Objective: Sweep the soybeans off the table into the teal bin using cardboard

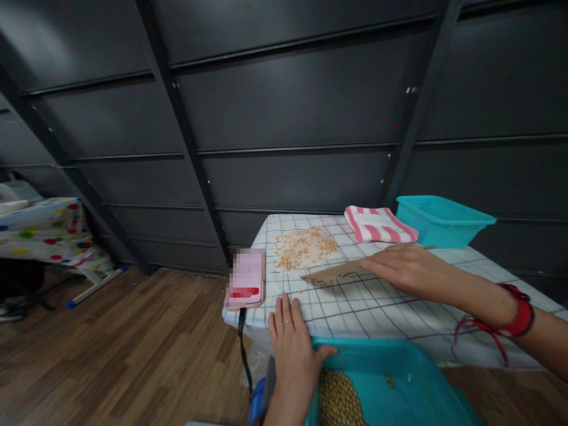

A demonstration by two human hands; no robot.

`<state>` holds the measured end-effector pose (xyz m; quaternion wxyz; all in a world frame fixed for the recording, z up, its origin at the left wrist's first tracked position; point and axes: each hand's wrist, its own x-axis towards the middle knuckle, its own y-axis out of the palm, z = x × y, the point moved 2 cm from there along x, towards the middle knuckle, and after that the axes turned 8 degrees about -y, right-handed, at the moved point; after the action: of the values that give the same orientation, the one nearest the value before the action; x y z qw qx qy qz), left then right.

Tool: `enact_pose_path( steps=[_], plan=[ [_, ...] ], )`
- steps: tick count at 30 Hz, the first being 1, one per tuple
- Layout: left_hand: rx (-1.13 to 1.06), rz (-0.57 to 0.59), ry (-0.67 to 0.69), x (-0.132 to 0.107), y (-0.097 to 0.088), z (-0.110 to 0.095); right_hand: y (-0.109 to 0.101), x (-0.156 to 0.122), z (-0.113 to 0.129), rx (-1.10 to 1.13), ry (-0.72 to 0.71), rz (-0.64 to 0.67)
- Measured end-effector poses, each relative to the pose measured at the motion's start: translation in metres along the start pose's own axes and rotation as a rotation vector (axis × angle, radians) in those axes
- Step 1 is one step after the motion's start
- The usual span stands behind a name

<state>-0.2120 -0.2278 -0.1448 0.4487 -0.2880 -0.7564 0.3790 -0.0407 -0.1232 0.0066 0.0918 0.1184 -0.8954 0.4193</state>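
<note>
My left hand (293, 340) grips the near-left rim of a turquoise plastic tub (399, 384) held at the table's front edge, thumb inside and fingers flat on the cloth. The tub holds yellow grains (338, 399). My right hand (410, 269) presses down on a brown cardboard strip (331, 274) lying flat on the checked tablecloth (377, 307). Beyond the strip's far end lies a loose pile of pale and yellow grains (304, 247). A red band sits on my right wrist.
A pink phone (246, 279) with a black cable lies on the table's left edge. A red-and-white striped cloth (379, 225) and a second turquoise tub (441, 220) sit at the far side. Dark metal panels rise behind. Wooden floor lies to the left.
</note>
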Motion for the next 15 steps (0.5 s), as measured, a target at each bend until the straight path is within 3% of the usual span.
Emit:
enact_pose_path(
  steps=[4, 10, 15],
  plan=[
    [-0.009, 0.003, -0.005, 0.000, 0.001, 0.000, -0.002, 0.003, -0.002, -0.034, 0.007, -0.030],
    [-0.018, 0.004, -0.003, -0.002, 0.004, 0.000, 0.012, 0.008, -0.002, 0.002, 0.013, 0.094],
    [-0.001, -0.011, -0.005, 0.000, 0.001, 0.000, 0.006, 0.000, -0.002, -0.003, 0.013, 0.036]
  ],
)
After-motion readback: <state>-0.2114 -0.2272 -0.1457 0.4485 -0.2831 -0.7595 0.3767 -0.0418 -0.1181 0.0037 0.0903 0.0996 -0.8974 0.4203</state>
